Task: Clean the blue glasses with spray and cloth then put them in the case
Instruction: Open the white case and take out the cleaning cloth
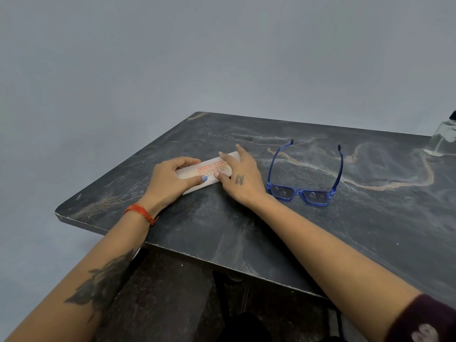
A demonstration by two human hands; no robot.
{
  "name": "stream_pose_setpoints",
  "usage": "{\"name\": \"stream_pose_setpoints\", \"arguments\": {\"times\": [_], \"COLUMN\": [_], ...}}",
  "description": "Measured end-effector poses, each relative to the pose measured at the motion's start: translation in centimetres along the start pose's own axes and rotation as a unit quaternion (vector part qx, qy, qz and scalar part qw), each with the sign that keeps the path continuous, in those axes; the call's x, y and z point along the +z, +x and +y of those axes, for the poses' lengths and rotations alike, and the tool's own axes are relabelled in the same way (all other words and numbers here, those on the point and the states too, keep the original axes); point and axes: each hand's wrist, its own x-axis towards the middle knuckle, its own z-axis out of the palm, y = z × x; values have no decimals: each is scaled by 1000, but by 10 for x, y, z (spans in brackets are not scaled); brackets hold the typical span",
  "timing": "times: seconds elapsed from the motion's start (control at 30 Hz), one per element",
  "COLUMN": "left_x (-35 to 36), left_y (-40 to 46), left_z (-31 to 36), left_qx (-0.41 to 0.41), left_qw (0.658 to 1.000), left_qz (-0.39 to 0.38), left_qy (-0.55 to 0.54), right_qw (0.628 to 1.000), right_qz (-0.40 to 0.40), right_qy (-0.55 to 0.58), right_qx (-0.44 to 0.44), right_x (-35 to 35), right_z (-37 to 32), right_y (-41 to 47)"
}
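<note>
at frame centre, my left hand (170,178) grips the white glasses case (209,174); my right hand (240,178) rests open-fingered on it, blue glasses (304,178) just right.

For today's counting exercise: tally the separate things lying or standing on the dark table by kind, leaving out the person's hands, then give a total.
Glasses case, white with red print, held by both hands: 1
Blue glasses, arms unfolded: 1
Clear bottle, cut off at the right edge: 1
Total: 3

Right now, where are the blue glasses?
The blue glasses lie unfolded on the dark table, right of the right hand and the white case.
</note>
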Motion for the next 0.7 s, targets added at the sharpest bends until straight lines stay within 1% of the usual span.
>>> {"name": "stream_pose_setpoints", "arguments": {"times": [0.1, 0.2, 0.27, 0.43, 0.7], "left_x": [0, 1, 1, 1, 0], "left_y": [0, -1, 0, 1, 3], "left_z": [1, 1, 0, -1, -2], "left_qx": [0, -4, -4, -6, -12], "left_qw": [1000, 1000, 1000, 1000, 1000], "left_qz": [-8, -17, -21, -23, -18], "left_qy": [6, 6, 5, 15, 18], "right_qw": [995, 987, 982, 964, 937], "right_qz": [-41, -86, -99, -80, -50], "right_qy": [-48, -58, -79, -164, -233], "right_qx": [-83, -123, -140, -196, -256], "right_x": [-1, -4, -6, -1, -5], "right_z": [2, 5, 8, 16, 15], "right_y": [6, 10, 12, 16, 20]}}
